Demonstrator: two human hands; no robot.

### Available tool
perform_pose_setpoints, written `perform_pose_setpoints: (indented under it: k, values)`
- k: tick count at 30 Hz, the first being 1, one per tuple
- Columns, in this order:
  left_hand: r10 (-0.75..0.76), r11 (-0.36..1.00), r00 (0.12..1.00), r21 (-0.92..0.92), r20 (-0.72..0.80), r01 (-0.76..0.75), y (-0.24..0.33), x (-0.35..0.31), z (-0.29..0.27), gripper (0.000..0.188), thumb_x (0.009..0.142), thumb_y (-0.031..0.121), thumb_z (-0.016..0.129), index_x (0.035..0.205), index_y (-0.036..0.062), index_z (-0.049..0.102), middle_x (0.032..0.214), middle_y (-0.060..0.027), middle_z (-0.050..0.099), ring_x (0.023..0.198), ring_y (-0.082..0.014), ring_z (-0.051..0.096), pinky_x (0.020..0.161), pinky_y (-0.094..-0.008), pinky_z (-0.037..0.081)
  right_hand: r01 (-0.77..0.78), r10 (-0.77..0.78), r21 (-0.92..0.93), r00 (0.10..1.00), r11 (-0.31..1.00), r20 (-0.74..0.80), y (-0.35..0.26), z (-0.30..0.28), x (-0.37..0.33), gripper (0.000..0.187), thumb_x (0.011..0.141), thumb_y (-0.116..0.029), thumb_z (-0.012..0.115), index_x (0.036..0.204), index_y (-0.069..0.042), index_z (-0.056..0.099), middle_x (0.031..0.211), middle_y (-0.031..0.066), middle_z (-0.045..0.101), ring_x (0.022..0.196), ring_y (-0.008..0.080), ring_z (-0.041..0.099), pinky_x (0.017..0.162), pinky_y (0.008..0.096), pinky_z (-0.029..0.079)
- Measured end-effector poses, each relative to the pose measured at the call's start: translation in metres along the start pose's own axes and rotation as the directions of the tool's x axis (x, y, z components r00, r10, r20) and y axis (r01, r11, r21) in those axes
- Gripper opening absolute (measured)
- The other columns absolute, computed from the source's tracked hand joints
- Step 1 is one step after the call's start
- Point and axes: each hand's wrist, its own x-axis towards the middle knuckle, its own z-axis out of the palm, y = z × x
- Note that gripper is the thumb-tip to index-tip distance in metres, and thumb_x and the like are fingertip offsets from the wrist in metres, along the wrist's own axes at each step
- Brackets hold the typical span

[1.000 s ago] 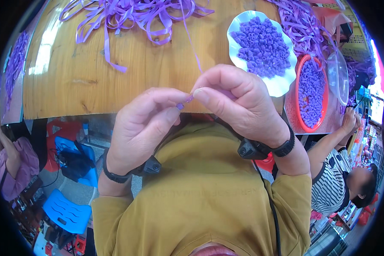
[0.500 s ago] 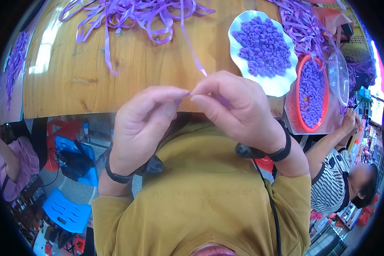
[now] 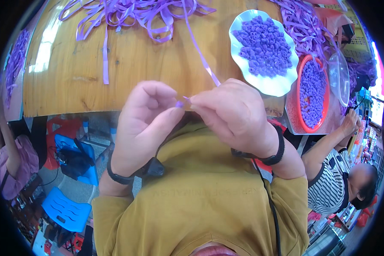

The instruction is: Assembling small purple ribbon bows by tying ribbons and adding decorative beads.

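Note:
My left hand pinches a small purple bead between thumb and fingers, just past the table's near edge. Close against it on the right, my right hand has its fingertips pressed together on the thin tip of a purple ribbon. That ribbon runs up from behind my right fingers to a loose heap of purple ribbons at the far side of the table. A bit of the tip shows between the two hands; whether it passes through the bead is too small to tell.
A white wavy-edged dish of purple beads stands on the wooden table at right. Beside it are a red basket of beads and a clear bowl. A co-worker in stripes sits right; blue chairs stand left.
My fingertips have parted slightly and lowered, bringing the purple bead into view. The ribbon has swung right near my right hand, and one loose ribbon end on the table hangs straighter.

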Motion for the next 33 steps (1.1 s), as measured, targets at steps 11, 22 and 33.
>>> perform_pose_setpoints:
  k: [11,22,33]
  values:
    - [0.045,0.951,0.999,0.306,0.024,-0.05,-0.004,-0.008,-0.015,0.011,0.082,0.003,0.063,0.087,0.0003,0.053,0.075,-0.0017,0.057,0.064,-0.0043,0.05,0.056,-0.017,0.039,-0.101,0.1,0.193,0.995,0.976,0.014,-0.001,-0.001,-0.007,0.014,0.072,-0.004,0.068,0.084,-0.004,0.062,0.075,0.0055,0.063,0.059,0.0234,0.057,0.051,0.0312,0.041]
    - [0.179,0.76,0.974,0.61,0.139,-0.227,0.004,-0.01,-0.016,0.011,0.074,0.006,0.071,0.073,0.0022,0.061,0.064,-0.005,0.057,0.055,-0.0104,0.053,0.051,-0.0235,0.041,-0.436,0.321,0.349,0.884,0.83,0.34,-0.018,-0.014,0.004,0.026,0.078,-0.018,0.068,0.097,-0.001,0.061,0.081,0.0105,0.062,0.068,0.0237,0.06,0.06,0.0303,0.047]
    - [-0.006,0.737,0.952,0.645,0.305,-0.202,0.006,-0.008,-0.026,0.012,0.077,0.006,0.066,0.074,0.0031,0.055,0.064,-0.0051,0.052,0.056,-0.0114,0.05,0.05,-0.0249,0.039,-0.369,0.209,0.421,0.902,0.828,0.378,-0.013,-0.006,0.001,0.013,0.077,-0.009,0.067,0.088,-0.003,0.064,0.076,0.0103,0.064,0.067,0.0249,0.062,0.058,0.0312,0.048]
